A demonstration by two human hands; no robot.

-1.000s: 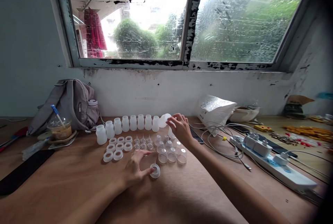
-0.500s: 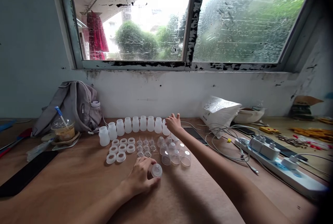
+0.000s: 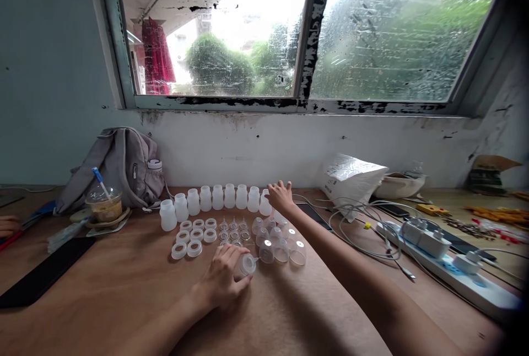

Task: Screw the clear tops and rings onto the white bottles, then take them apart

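My left hand (image 3: 225, 276) is wrapped round a clear, round-topped bottle (image 3: 247, 264) low over the front of the table. Farther back, my right hand (image 3: 281, 196) is at the right end of a curved row of frosted bottles (image 3: 217, 197), its fingers spread and partly hiding the bottle there; whether it touches that bottle is unclear. Between the hands lie white rings (image 3: 194, 248), small clear nipple-like pieces (image 3: 233, 225) and clear domed caps (image 3: 281, 250). My left hand covers part of the nearest small pieces.
A backpack (image 3: 124, 168) and a drink cup (image 3: 104, 207) stand at the left, near a black mat (image 3: 45, 270). Cables and a power strip (image 3: 450, 268) lie right, before a white bag (image 3: 351, 182). Another person's hand (image 3: 9, 226) shows at the left edge.
The bottle in my left hand is tilted a little more. Another person's hand has come into view at the left edge. The view has shifted slightly.
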